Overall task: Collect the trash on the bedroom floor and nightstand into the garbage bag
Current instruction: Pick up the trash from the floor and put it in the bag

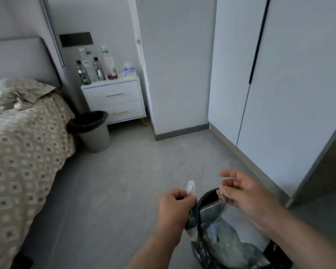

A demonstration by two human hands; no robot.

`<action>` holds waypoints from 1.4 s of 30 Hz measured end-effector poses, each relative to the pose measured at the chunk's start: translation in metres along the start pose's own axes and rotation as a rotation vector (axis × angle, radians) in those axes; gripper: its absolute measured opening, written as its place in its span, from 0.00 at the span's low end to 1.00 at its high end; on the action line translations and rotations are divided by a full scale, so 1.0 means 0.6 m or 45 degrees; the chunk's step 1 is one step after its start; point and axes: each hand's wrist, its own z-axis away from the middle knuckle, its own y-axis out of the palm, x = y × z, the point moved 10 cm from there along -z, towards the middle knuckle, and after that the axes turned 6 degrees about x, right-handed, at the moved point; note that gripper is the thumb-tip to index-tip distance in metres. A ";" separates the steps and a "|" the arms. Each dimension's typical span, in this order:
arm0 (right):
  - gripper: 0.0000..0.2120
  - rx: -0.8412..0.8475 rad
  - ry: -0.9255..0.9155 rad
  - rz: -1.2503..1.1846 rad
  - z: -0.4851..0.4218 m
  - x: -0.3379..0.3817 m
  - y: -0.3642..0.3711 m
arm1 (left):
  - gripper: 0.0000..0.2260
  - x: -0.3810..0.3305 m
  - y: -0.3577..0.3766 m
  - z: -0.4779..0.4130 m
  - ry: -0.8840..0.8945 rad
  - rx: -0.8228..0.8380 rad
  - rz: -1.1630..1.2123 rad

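A black garbage bag (pixel 206 200) hangs open at the bottom middle, with crumpled pale trash (pixel 227 237) inside it. My left hand (pixel 173 208) is closed around a scrunched strip of clear plastic (pixel 190 188) together with the bag's left rim. My right hand (pixel 241 193) pinches the bag's far rim between thumb and fingers, with the other fingers spread. The white nightstand (pixel 122 98) stands at the back, beside the bed, and carries several bottles (pixel 93 66) and a tissue pack (pixel 128 71).
A bed with a patterned cover (pixel 23 148) fills the left side. A grey bin lined with a black bag (pixel 93 131) stands between bed and nightstand. White wardrobe doors (pixel 279 94) run along the right. The grey floor (pixel 114 181) lies between them.
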 end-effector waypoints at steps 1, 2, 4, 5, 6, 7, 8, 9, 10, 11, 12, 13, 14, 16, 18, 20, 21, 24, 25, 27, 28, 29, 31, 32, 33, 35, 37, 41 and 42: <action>0.15 -0.051 0.007 -0.039 0.001 -0.009 -0.032 | 0.08 0.017 0.046 -0.002 -0.080 0.032 0.045; 0.15 -0.106 0.012 -0.074 0.000 -0.018 -0.064 | 0.07 0.039 0.090 -0.006 -0.165 0.064 0.086; 0.15 -0.206 0.017 -0.122 -0.003 -0.037 -0.119 | 0.03 0.085 0.168 -0.013 -0.332 0.138 0.125; 0.15 -0.243 0.020 -0.136 -0.004 -0.048 -0.141 | 0.01 0.108 0.199 -0.016 -0.421 0.160 0.137; 0.15 -0.271 0.023 -0.148 -0.006 -0.059 -0.160 | 0.01 0.130 0.225 -0.020 -0.502 0.166 0.162; 0.15 -0.295 0.030 -0.150 -0.008 -0.069 -0.175 | 0.01 0.146 0.244 -0.023 -0.564 0.160 0.179; 0.14 -0.321 0.040 -0.148 -0.010 -0.080 -0.189 | 0.03 0.160 0.256 -0.029 -0.596 0.149 0.176; 0.14 -0.345 0.058 -0.141 -0.013 -0.091 -0.201 | 0.04 0.171 0.264 -0.034 -0.612 0.149 0.143; 0.14 -0.363 0.075 -0.135 -0.015 -0.100 -0.210 | 0.04 0.175 0.268 -0.039 -0.588 0.160 0.095; 0.15 -0.375 0.088 -0.121 -0.017 -0.106 -0.217 | 0.05 0.172 0.266 -0.045 -0.516 0.172 0.006; 0.15 -0.380 0.097 -0.103 -0.019 -0.111 -0.222 | 0.07 0.158 0.257 -0.053 -0.397 0.180 -0.129; 0.14 -0.389 0.105 -0.077 -0.020 -0.115 -0.226 | 0.11 0.141 0.246 -0.060 -0.270 0.181 -0.288; 0.14 -0.402 0.113 -0.056 -0.020 -0.120 -0.231 | 0.14 0.124 0.233 -0.069 -0.142 0.174 -0.437; 0.13 -0.408 0.144 0.054 -0.020 -0.136 -0.232 | 0.19 0.102 0.204 -0.077 0.018 0.174 -0.633; 0.13 -0.344 0.206 0.170 -0.020 -0.163 -0.215 | 0.21 0.097 0.176 -0.072 0.149 0.178 -0.868; 0.11 -0.232 0.298 0.149 -0.022 -0.199 -0.186 | 0.28 0.114 0.167 -0.058 0.261 0.300 -1.120; 0.11 -0.187 0.340 0.148 -0.022 -0.214 -0.176 | 0.33 0.134 0.169 -0.050 0.271 0.403 -1.199; 0.10 -0.209 0.285 0.550 -0.023 -0.210 -0.191 | 0.51 0.186 0.171 -0.032 0.204 0.645 -1.366; 0.12 -0.212 0.241 0.737 -0.021 -0.203 -0.195 | 0.57 0.192 0.170 -0.030 0.206 0.661 -1.415; 0.20 -0.139 0.230 0.995 -0.017 -0.218 -0.184 | 0.62 0.192 0.171 -0.026 0.235 0.652 -1.490; 0.27 -0.068 0.296 1.087 -0.014 -0.241 -0.174 | 0.63 0.192 0.171 -0.025 0.243 0.648 -1.509; 0.32 -0.004 0.402 1.167 -0.013 -0.271 -0.164 | 0.64 0.192 0.171 -0.026 0.245 0.639 -1.517; 0.40 0.048 0.628 1.210 -0.014 -0.324 -0.154 | 0.64 0.195 0.170 -0.026 0.253 0.635 -1.528; 0.42 0.048 0.708 1.192 -0.018 -0.343 -0.153 | 0.62 0.195 0.170 -0.024 0.261 0.641 -1.524; 0.44 0.058 0.762 1.188 -0.023 -0.356 -0.151 | 0.60 0.195 0.168 -0.024 0.263 0.646 -1.515; 0.46 0.148 0.849 1.271 -0.024 -0.377 -0.140 | 0.59 0.198 0.166 -0.020 0.256 0.681 -1.513; 0.47 0.281 0.934 1.356 -0.015 -0.406 -0.123 | 0.61 0.201 0.167 -0.018 0.252 0.701 -1.516; 0.47 0.417 1.034 1.457 0.000 -0.436 -0.105 | 0.59 0.202 0.167 -0.020 0.259 0.698 -1.510; 0.47 0.425 1.041 1.464 0.000 -0.435 -0.105 | 0.58 0.203 0.167 -0.020 0.257 0.699 -1.513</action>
